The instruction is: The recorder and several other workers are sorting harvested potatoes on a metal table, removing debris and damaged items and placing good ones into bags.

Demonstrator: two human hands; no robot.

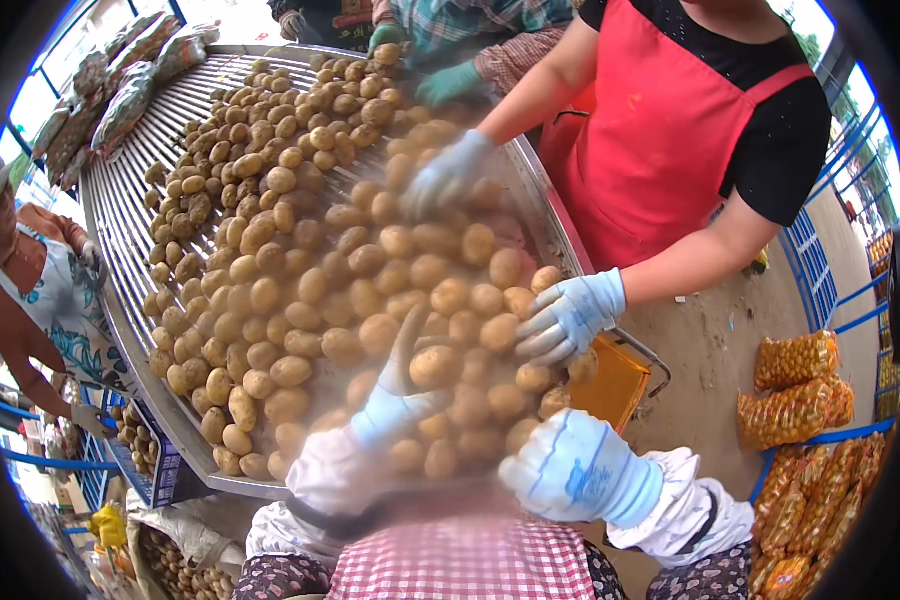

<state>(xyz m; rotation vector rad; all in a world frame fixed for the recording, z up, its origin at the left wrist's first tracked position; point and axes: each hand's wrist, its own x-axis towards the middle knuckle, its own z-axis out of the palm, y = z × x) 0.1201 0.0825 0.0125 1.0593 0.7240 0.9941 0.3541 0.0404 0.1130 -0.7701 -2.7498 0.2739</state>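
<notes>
Many brown potatoes (300, 315) cover a slatted metal sorting table (110, 215) in front of me. My left hand (398, 392), in a pale blue and white glove, reaches in at the near side. Its fingers stretch forward and its thumb points right, with one potato (435, 367) lying in the gap between them. At the near right corner, my right hand (575, 468) is curled closed in a matching glove, beside the nearest potatoes. Its palm is hidden, so what it holds, if anything, does not show. Haze blurs the middle of the pile.
A co-worker in a red apron (635, 140) leans in from the right, both gloved hands (570, 318) on the potatoes. Another person's green gloves (448, 84) are at the far end. Someone stands at left near a blue crate (155, 455). Filled net sacks (795, 395) lie at right.
</notes>
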